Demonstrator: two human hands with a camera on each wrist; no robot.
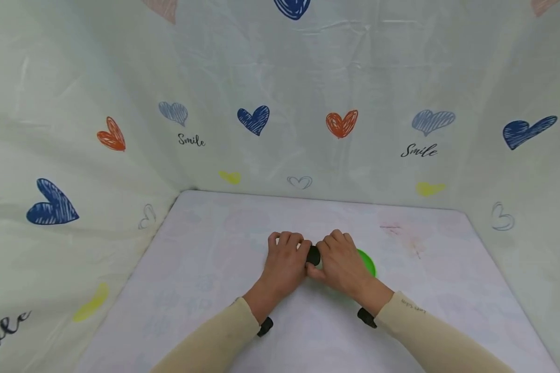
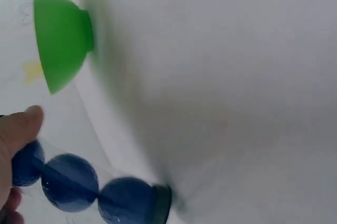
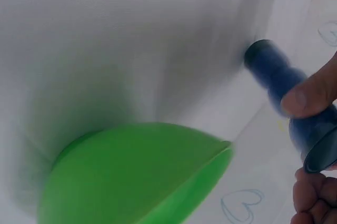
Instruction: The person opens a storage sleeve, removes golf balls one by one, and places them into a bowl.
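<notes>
Both hands meet over the middle of the table in the head view. Between them is a clear tube of blue balls (image 2: pixel 71 182) with a black end (image 1: pixel 313 256) showing on top. My left hand (image 1: pixel 285 261) grips its upper part; in the left wrist view its thumb lies along the topmost ball. My right hand (image 1: pixel 344 264) holds it from the other side, thumb (image 3: pixel 308 98) across the tube and fingers curled by its upper dark rim (image 3: pixel 320 153). The tube's lower dark end (image 3: pixel 257 53) is close over the table. A green bowl (image 2: pixel 62 37) sits upright beside my right hand.
A white-covered table (image 1: pixel 205 269) has faint reddish marks at its back right. A white curtain (image 1: pixel 298 77) printed with hearts and "Smile" hangs around its back and sides. Black bands (image 1: pixel 366 317) show at both wrists.
</notes>
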